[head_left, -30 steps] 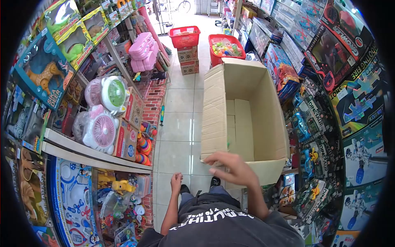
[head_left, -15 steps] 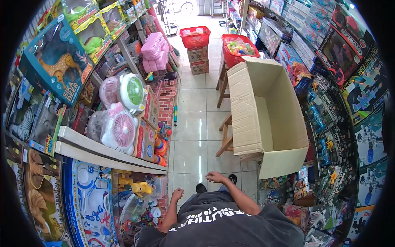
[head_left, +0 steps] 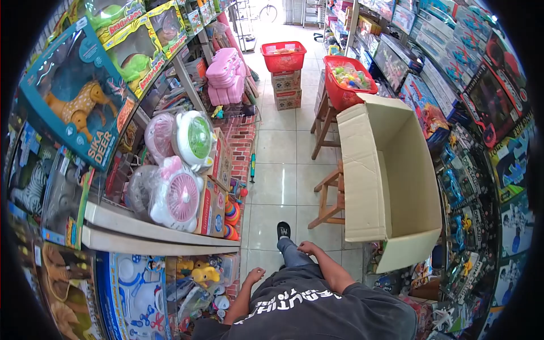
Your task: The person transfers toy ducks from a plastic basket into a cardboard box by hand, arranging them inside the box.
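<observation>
My left hand [head_left: 256, 276] hangs over the aisle floor at my left side, its fingers curled in and nothing in them. In front of my body, above the thigh, my right hand [head_left: 306, 247] has its fingers loosely bent and apart, also without anything held. Neither hand touches any goods. Nearest to the right hand is a large, open cardboard box [head_left: 362, 187] with its flaps folded out, propped up at the right of the aisle. Beside the left hand are a shelf with a yellow toy animal [head_left: 205, 273] and bagged toys.
Wooden stools [head_left: 330, 195] stand along the aisle's right side. A red basket [head_left: 350, 97] of colourful items sits behind the box; another red basket [head_left: 283, 59] tops stacked cartons [head_left: 287, 90]. Left shelves hold wrapped fans [head_left: 182, 195] and pink cases [head_left: 225, 76]. Boxed toys line both sides.
I have stepped along the aisle, one foot now forward. Shelves, baskets and box have shifted rightward in view. Both hands have swung slightly and remain without anything in them.
</observation>
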`<state>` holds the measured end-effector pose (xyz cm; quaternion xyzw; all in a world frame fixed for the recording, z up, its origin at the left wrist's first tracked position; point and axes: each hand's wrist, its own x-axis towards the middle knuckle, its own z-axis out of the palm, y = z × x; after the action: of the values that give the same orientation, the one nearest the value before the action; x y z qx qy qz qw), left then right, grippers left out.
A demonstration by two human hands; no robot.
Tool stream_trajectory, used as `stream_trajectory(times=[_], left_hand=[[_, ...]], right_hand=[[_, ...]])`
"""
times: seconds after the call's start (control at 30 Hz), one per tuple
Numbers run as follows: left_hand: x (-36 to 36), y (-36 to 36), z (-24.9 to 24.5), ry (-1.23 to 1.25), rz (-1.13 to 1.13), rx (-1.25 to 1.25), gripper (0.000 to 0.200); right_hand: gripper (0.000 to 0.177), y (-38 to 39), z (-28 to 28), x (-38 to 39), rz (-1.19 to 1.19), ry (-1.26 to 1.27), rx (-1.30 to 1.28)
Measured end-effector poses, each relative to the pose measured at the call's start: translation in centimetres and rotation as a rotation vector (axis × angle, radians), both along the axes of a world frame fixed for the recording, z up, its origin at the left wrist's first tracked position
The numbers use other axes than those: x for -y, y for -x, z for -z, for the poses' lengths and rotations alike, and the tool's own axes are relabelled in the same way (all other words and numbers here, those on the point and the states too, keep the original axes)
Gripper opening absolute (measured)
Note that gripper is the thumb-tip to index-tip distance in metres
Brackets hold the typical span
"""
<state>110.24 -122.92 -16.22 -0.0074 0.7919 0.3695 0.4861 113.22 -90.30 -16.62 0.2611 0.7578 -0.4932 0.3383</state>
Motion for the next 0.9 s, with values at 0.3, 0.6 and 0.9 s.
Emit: stream_trajectory(times=[0.3,0.6,0.9], left_hand=[[-2.5,13.1,0.4,0.061,-0.087,0.047,0.039],[-15.0,31.6,-1.4,-0.171,-0.292,-0.021,0.032],[-24.3,44.9,-2.7,-0.215,-0.05,-0.099,0.032]], right_hand=[[0.041,14.8,-0.6,-3.8,0.033,0.162,0.126],[0.032,25.1,-2.6,-13.2,0.278,0.126,-0.009],[0.028,27.5,-1.9,-18.0,0.567,0.257,0.114]])
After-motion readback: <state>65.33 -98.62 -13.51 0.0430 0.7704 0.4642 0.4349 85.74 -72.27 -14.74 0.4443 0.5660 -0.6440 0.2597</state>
